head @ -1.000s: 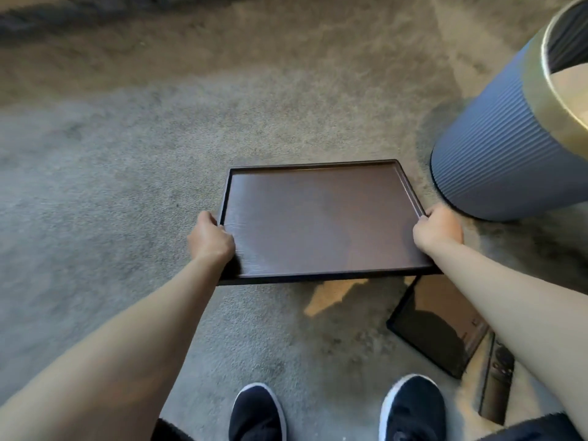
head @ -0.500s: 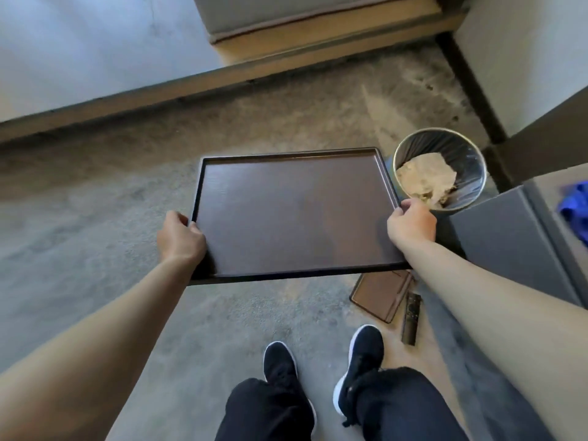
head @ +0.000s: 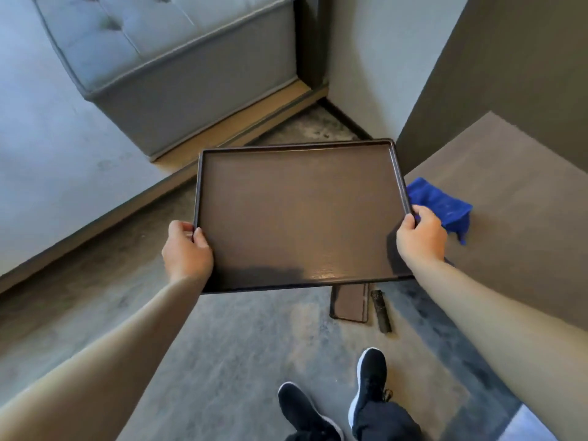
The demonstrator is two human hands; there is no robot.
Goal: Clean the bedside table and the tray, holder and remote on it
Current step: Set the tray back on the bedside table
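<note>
Your left grip curls round the left rim of the dark brown tray, thumb on top. Your right grip clasps the right rim the same way. The tray hangs roughly level in the air above the carpeted floor, its right edge beside the bedside tabletop. A blue cloth lies on that tabletop, just beyond your right grip. The holder and remote lie side by side on the floor, below the tray's near edge.
</note>
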